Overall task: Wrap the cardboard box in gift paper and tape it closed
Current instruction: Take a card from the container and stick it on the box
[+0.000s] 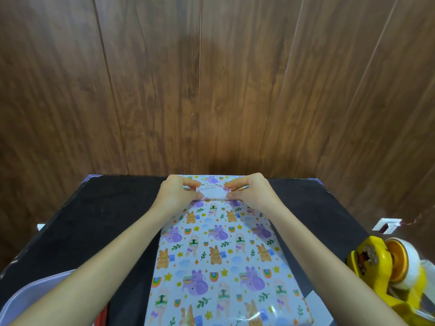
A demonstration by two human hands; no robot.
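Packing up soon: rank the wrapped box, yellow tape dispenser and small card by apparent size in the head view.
1. wrapped box
2. yellow tape dispenser, cropped by the frame edge and near the camera
3. small card

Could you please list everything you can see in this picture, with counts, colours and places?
box: one, wrapped in pale paper with purple and orange animals, middle of the table
card: one, white with pink edge and handwriting, at the box's far end
tape dispenser: one, yellow with a white roll, right of the box
table: one, black, under the box
tub: one, pale lilac, near left corner
wall: one, brown wood panels, behind the table
left hand: one, pinches the card's left end
right hand: one, pinches the card's right end
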